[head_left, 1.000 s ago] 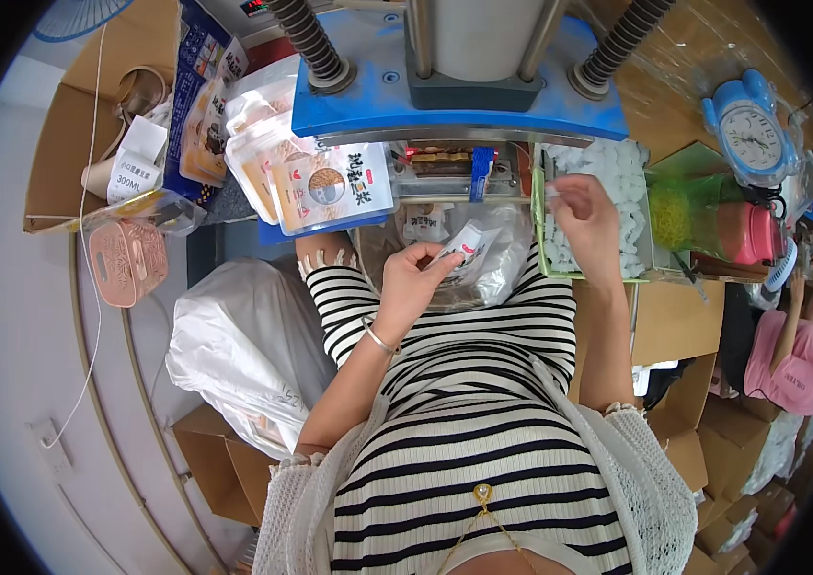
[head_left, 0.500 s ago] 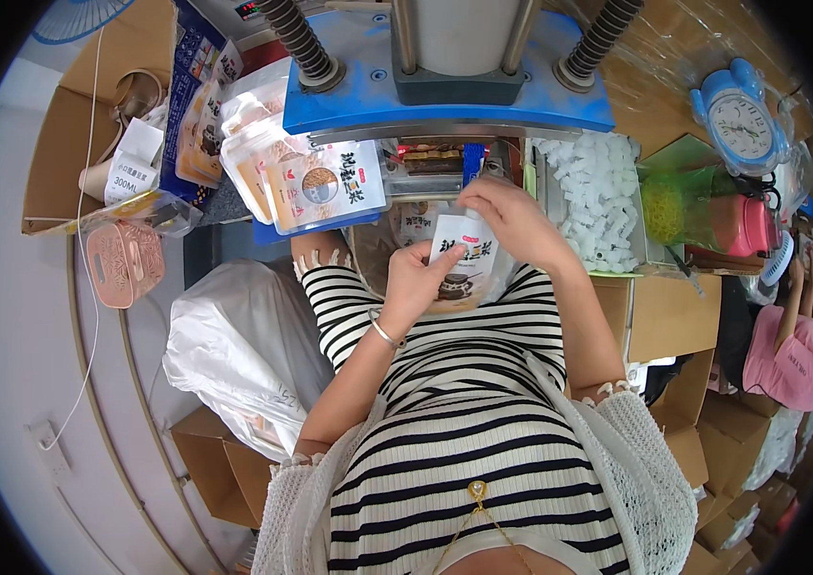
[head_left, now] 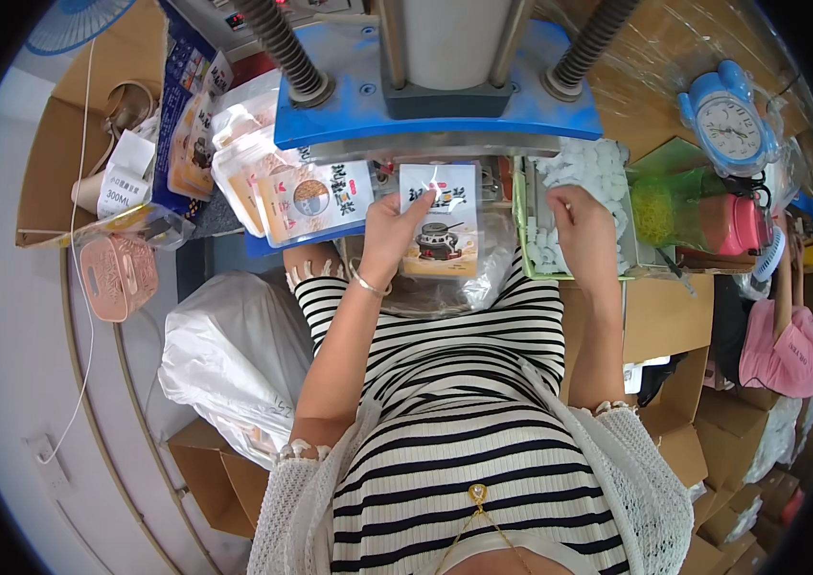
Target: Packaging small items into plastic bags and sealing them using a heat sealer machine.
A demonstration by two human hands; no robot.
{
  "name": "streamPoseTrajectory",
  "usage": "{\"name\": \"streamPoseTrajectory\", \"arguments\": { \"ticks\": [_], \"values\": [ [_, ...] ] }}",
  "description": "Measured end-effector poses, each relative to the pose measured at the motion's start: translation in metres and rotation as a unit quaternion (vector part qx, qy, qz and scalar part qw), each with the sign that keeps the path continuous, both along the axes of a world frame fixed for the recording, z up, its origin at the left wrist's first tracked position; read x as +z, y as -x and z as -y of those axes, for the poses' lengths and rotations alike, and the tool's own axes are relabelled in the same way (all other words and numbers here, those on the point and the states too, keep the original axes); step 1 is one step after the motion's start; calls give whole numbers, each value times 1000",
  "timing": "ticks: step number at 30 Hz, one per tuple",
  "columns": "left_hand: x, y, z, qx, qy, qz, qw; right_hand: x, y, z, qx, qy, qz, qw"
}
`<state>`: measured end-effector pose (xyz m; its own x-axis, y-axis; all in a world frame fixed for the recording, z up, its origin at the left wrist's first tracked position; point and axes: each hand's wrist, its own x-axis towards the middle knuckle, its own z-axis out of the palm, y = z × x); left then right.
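We see the left hand's grip (head_left: 395, 235) pinching the flat white printed pouch (head_left: 440, 254) by its left edge, thumb on its face; the pouch lies before the middle of the blue metal press head (head_left: 435, 126), on the wearer's side. With only that edge held, we judge it could swing or slip, and a loose pinch would drop it onto the crumpled clear plastic bag (head_left: 497, 240) beneath.

The right hand's grip (head_left: 574, 220) is curled above the green-rimmed box (head_left: 520, 230), to the right of the press head's front—we cannot tell whether the fingertips hold anything. The small white pieces (head_left: 583, 172) are heaped loosely there, so a hasty pinch could lift two or none, or spill some over the rim.

Left of the press head, the overlapping printed pouches (head_left: 320, 206) look unfastened—a brush from the left wrist could slide them off their pile.
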<state>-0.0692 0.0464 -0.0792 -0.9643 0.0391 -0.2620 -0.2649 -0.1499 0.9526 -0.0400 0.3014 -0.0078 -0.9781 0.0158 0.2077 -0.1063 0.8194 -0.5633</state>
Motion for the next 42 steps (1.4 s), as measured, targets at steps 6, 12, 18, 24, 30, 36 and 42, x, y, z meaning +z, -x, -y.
{"name": "streamPoseTrajectory", "arguments": {
  "ticks": [6,12,18,24,30,36,42],
  "values": [
    [43,-20,22,0,440,-90,893,-22,-12,8,21,-140,61,988],
    [-5,-49,65,84,658,-341,666,-34,7,18,-8,-120,-31,992],
    [49,-53,77,89,564,-229,788,-21,6,13,-43,31,17,998],
    [62,-66,27,-28,259,-121,958,1,-2,61,20,499,65,864],
    [36,-67,4,-57,132,26,989,-15,25,75,128,296,94,942],
    [-5,-65,-1,-60,101,-8,993,-31,24,75,67,413,143,897],
    [-18,-66,2,-71,112,-21,991,-26,27,61,133,335,152,920]
  ]
}}
